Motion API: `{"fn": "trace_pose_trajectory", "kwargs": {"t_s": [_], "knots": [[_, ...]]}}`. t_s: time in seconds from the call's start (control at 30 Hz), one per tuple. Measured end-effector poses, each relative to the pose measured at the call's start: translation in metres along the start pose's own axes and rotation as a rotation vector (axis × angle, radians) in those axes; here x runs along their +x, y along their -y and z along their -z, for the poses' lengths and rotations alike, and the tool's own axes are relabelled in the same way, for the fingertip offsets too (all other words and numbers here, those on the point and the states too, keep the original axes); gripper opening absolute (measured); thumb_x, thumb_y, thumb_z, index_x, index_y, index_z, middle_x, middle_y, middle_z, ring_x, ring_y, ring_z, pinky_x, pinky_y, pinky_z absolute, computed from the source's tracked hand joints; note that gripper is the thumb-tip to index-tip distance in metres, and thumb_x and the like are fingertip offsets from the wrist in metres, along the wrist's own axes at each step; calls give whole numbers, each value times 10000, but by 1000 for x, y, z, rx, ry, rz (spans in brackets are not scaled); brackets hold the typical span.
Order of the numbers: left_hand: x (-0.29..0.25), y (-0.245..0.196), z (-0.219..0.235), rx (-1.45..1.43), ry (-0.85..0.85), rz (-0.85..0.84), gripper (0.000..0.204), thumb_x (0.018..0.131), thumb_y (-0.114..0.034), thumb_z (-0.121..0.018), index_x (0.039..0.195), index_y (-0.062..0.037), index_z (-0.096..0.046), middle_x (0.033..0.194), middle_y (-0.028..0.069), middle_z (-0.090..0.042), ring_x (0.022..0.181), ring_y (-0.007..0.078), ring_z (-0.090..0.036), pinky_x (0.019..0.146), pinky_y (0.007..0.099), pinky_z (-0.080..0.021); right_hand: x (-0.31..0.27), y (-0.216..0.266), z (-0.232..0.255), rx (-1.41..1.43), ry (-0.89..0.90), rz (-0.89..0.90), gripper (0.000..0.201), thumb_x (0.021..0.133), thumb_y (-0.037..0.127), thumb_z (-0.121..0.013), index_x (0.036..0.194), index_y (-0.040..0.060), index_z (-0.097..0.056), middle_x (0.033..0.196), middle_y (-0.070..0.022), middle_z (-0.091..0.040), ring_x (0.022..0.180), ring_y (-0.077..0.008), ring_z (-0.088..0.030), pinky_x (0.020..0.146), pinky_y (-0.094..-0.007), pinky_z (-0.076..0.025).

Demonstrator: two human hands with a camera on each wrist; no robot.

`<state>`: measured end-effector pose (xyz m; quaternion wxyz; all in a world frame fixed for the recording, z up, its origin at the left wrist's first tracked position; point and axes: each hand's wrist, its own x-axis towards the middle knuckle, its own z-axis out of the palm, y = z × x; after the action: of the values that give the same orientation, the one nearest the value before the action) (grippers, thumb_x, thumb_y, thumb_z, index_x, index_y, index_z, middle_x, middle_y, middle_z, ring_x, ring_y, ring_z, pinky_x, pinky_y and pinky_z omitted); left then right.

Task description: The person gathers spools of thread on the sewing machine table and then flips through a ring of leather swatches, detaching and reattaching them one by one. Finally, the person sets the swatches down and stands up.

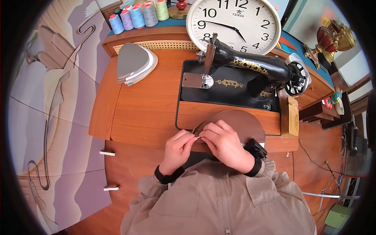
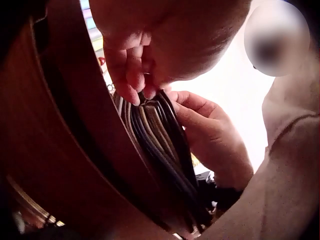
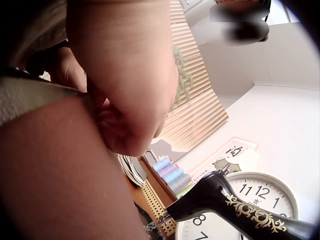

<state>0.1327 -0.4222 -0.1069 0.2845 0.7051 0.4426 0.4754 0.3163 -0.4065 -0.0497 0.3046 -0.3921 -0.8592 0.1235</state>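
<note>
A brown, round-edged, leather-like piece (image 1: 248, 123) lies at the table's front edge, below the sewing machine (image 1: 250, 66). My left hand (image 1: 178, 150) and right hand (image 1: 227, 143) meet at its left end, thumbs and fingertips pinching close together. From the left wrist, several thin layers (image 2: 155, 135) with dark, bluish and tan edges show side by side, gathered under the fingertips of both hands. The right wrist view has the brown surface (image 3: 60, 170) close in front, with my right hand (image 3: 127, 80) bent over its edge. Whether a small part sits between the fingertips, I cannot tell.
Grey and white rounded sheets (image 1: 135, 64) are stacked at the table's left. Behind stand thread spools (image 1: 137, 17) and a large clock (image 1: 235, 23). A yellow box (image 1: 290, 117) stands right of the machine, whose handwheel (image 1: 297, 80) sticks out at that side.
</note>
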Motion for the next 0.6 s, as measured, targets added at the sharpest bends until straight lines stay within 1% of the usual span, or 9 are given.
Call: {"fn": "trace_pose_trajectory", "kwargs": {"t_s": [0.03, 0.1, 0.13, 0.2, 0.3, 0.43, 0.5, 0.53, 0.6], "knots": [[-3, 1, -2, 0, -3, 3, 12, 853, 26, -631, 858, 36, -635, 750, 94, -593, 626, 189, -572, 558, 275, -440, 1, 1, 0, 11, -3, -10, 131, 755, 68, -661, 885, 72, -653, 888, -14, -583, 817, -238, -526, 725, -349, -470], [-7, 1, -6, -129, -68, 121, 29, 869, -1, -638, 859, 26, -641, 753, 90, -591, 646, 184, -577, 577, 270, -443, 1, 0, 0, 24, -2, -16, 126, 757, 65, -660, 883, 70, -653, 884, -16, -584, 814, -242, -527, 724, -354, -476], [-9, 1, -8, -127, -71, 122, 29, 869, -1, -638, 859, 26, -641, 753, 90, -591, 646, 184, -577, 577, 270, -443, 1, 0, -1, 30, -13, -22, 120, 760, 63, -659, 879, 72, -654, 879, -15, -587, 806, -243, -528, 717, -356, -478], [-10, 2, -9, -255, -95, 202, 34, 879, 5, -627, 856, 26, -641, 756, 74, -593, 666, 147, -577, 587, 256, -446, 2, 0, -1, 37, -24, -24, 114, 762, 61, -658, 876, 75, -655, 875, -15, -589, 799, -245, -529, 710, -357, -481], [-10, 6, -7, -346, -61, 248, 31, 887, -1, -626, 878, 28, -635, 768, 63, -597, 680, 136, -579, 605, 247, -452, 2, 2, 1, 24, -36, -31, 111, 758, 66, -667, 867, 80, -656, 871, -13, -594, 784, -244, -530, 698, -358, -487], [-1, -11, 8, -234, 24, 260, 51, 879, -21, -642, 890, 25, -623, 790, 81, -605, 695, 170, -582, 614, 265, -456, 2, 2, 3, -1, -10, -20, 123, 745, 73, -681, 866, 84, -659, 870, -9, -593, 783, -239, -533, 691, -355, -490], [7, -13, 14, 77, 103, -20, 50, 873, -21, -638, 902, 7, -607, 832, 87, -608, 714, 214, -583, 598, 289, -458, 3, 4, 3, -8, -6, -15, 133, 740, 73, -684, 869, 84, -659, 871, -6, -593, 786, -238, -535, 690, -354, -491], [9, -14, 15, 77, 101, -19, 50, 873, -21, -638, 902, 7, -607, 832, 87, -608, 714, 214, -583, 598, 289, -458, 3, 5, 4, -35, 0, 5, 136, 733, 67, -681, 866, 75, -656, 864, -13, -586, 788, -240, -538, 687, -354, -491], [12, -16, 13, 170, 95, -147, 65, 845, -20, -646, 886, -1, -599, 834, 121, -600, 748, 290, -575, 617, 351, -468, 4, 5, 4, -62, 9, 25, 139, 726, 62, -678, 862, 67, -652, 857, -20, -579, 790, -242, -541, 684, -353, -492]]}}
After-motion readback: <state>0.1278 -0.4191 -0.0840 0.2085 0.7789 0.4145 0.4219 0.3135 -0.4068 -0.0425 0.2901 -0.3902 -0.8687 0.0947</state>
